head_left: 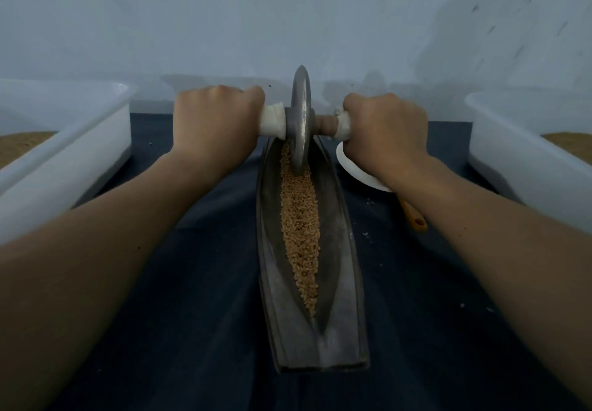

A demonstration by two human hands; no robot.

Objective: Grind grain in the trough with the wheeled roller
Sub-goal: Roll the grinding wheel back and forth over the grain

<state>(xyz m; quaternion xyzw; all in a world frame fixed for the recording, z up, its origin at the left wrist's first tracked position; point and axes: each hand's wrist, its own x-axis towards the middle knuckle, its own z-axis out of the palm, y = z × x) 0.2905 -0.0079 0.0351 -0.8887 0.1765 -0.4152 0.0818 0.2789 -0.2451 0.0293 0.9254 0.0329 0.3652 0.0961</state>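
Trough [336, 282] runs away lengthwise; roller [300, 116] axle crosswise, left hand [211, 122] and right hand [384, 132] gripping it.

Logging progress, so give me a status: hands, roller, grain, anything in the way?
Left hand, right hand: each grips the roller by a handle. Roller stands in grain at trough far end. Scoop beside trough, clear.

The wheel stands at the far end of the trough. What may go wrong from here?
The wheel is near the far end of the trough; another push may carry it over. The grain lies heaped in the groove; a fast stroke may throw some onto the dark cloth. The right hand may knock the white spoon beside it.
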